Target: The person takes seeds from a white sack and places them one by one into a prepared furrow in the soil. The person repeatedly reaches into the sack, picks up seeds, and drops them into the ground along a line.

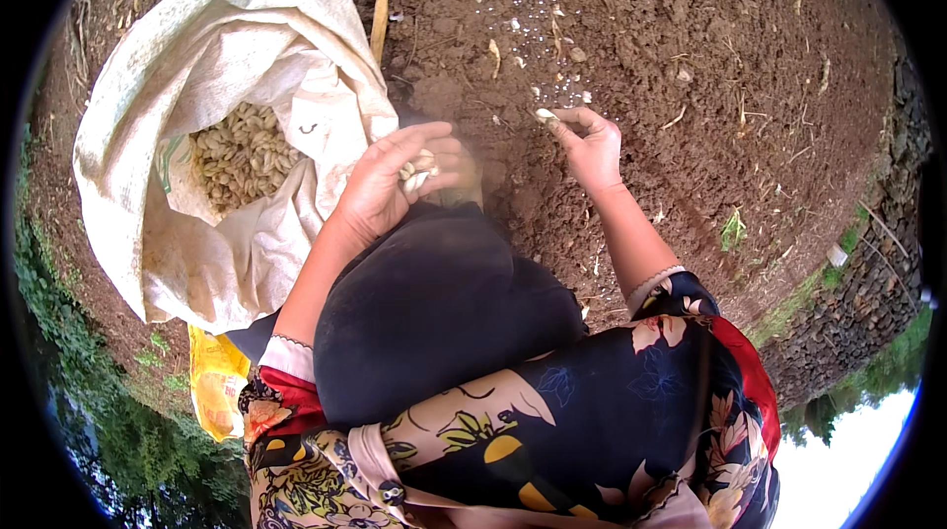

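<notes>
My left hand (392, 170) is cupped beside my knee, holding several garlic cloves (420, 172) against the palm. Between the thumb and fingertips of my right hand (588, 140) is a single pale garlic clove (546, 114), just over the brown soil (666, 151). A white woven sack (126, 181) with rolled-down sides stands left of my left hand. Inside it lies a heap of cloves (244, 155). A line of white granules (510, 3), with scattered cloves among them, runs away from my right hand across the soil.
A dry stalk (381, 3) lies beside the sack. My dark-trousered knee (436, 299) rises between my arms. Behind the sack is a yellow printed bag (214, 381). A small green weed (733, 230) lies on the soil at right, and a stony strip (836, 336) borders the plot.
</notes>
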